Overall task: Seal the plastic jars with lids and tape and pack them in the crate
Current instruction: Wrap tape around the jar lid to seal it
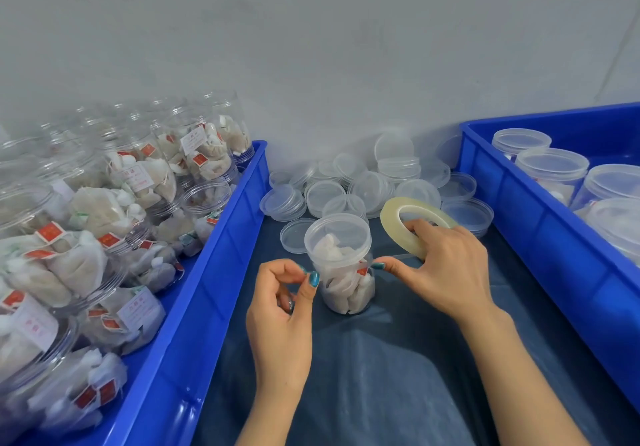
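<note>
A clear plastic jar [341,269] filled with tea bags stands upright in the middle, with a translucent lid [337,234] on top. My right hand [440,269] grips a roll of clear tape [412,218] just right of the jar. A strip of tape runs from the roll across the jar's front, just below the lid. My left hand [284,303] pinches the free end of that strip at the jar's left side.
A blue crate [207,272] on the left holds several open jars of tea bags [114,210]. A second blue crate [540,210] on the right holds several lidded jars [550,168]. A pile of loose lids [363,182] lies behind the jar against the grey wall.
</note>
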Motion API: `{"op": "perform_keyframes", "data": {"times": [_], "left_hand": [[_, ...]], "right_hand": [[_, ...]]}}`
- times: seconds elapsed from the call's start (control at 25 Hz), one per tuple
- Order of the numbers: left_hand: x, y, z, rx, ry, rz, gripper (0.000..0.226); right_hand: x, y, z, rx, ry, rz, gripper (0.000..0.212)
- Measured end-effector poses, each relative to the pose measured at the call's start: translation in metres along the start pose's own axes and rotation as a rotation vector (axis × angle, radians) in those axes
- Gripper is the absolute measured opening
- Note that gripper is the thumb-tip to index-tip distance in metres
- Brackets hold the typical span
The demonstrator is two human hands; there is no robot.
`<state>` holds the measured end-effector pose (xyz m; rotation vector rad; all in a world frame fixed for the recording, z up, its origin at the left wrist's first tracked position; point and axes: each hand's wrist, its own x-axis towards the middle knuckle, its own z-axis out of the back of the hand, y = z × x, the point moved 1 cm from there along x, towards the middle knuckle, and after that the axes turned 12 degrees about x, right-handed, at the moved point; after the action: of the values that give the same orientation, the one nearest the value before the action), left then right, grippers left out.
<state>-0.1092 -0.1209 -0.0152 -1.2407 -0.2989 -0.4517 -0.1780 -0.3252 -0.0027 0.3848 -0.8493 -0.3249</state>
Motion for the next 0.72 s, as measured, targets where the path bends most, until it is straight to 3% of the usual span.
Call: {"op": "perform_keyframes", "data": {"times": [0.36,0.56,0.72], "left_hand": [[0.014,0.017,-0.012,0.016,0.000,0.053,0.016],[0.032,0.035,-0.019,0.088,0.201,0.047,0.030],[0.041,0.035,-0.025,-0.098,0.439,0.004,0.060]], "right_hand": [[0.004,0.007,-0.004,-0.044,-0.005,-0.020,0.083],[0.001,0.007,-0.007,-0.010,0.014,-0.047,0.087],[0.001,0.008,-0.008,0.026,0.033,-0.072,0.087]]}}
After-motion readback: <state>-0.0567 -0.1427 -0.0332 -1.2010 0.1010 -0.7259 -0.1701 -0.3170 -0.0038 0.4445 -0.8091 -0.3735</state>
